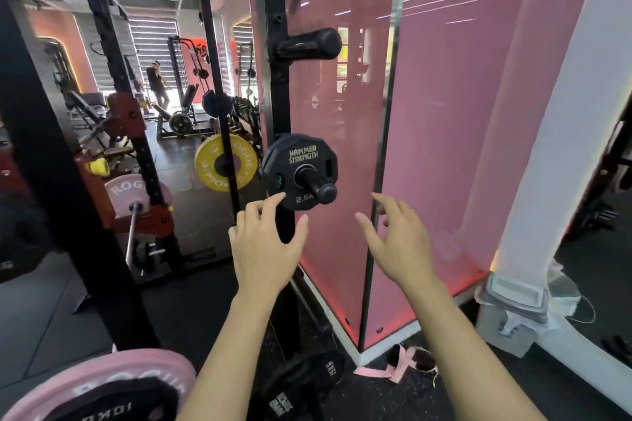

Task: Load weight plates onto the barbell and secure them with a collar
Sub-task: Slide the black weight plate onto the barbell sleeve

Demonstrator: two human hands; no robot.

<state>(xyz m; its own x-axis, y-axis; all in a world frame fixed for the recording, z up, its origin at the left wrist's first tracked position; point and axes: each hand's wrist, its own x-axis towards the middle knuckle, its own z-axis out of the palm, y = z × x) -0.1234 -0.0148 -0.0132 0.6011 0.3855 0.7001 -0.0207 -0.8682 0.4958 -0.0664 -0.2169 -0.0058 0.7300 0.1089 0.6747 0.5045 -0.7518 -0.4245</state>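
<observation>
A small black 2.5 kg plate [301, 161] marked HAMMER STRENGTH hangs on a storage peg [316, 186] of the black rack upright [275, 96]. My left hand [265, 246] is open just below and left of it, index fingertip touching or nearly touching its lower left edge. To the plate's lower right, my right hand [398, 243] hovers with fingers spread, holding nothing. A pink 10 kg plate [102, 386] fills the bottom left corner. In the mirror, a barbell [131, 232] with a pink plate [123, 191] rests on the rack.
An empty peg [309, 43] sticks out higher on the upright. A pink panel [444, 133] and white pillar [561, 161] stand to the right. A black 15 kg plate [307, 376] sits low beside the upright. Pink straps [396, 367] lie on the floor. A yellow plate [224, 162] shows in the mirror.
</observation>
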